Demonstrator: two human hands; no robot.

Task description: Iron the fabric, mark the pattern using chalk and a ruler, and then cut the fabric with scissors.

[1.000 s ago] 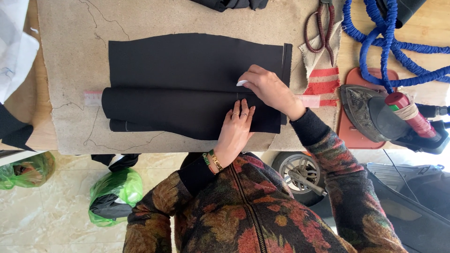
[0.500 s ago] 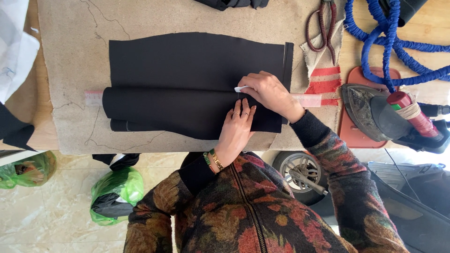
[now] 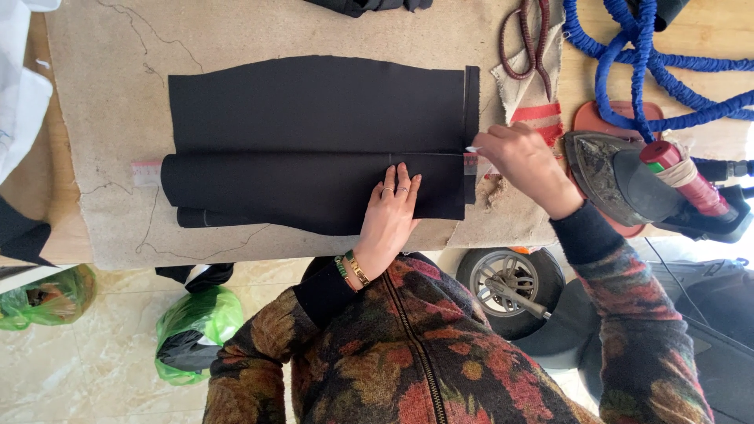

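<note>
On the padded beige surface [image 3: 102, 94], a piece of black fabric [image 3: 314, 102] is laid out flat, with its near portion folded over into a long roll-like fold [image 3: 275, 188] that runs from left to right. The left hand [image 3: 389, 216] is pressed flat and open on this fold, fingers [image 3: 400, 184] together and pointing away from the body; rings are seen on two of them, and bracelets [image 3: 351, 271] are worn at the wrist. The right hand [image 3: 518, 161] is held at the right edge of the fabric, its fingertips pinched shut around a small white object [image 3: 473, 148], possibly chalk, that is touched to the fold line. A pale measuring strip [image 3: 146, 171] is seen sticking out from under the fold at its left end, and its other end shows just beside the right hand.

To the right, an iron [image 3: 628, 177] is rested on a reddish mat [image 3: 597, 118], with a blue braided cord [image 3: 636, 71] looped beyond it. A pair of scissors [image 3: 530, 39] is laid on a scrap of striped cloth [image 3: 534, 102] near the far edge. Below the surface, green plastic bags [image 3: 192, 330] are left on the tiled floor [image 3: 86, 369], and a small wheel [image 3: 506, 290] is visible near the person's patterned sleeve [image 3: 628, 330].
</note>
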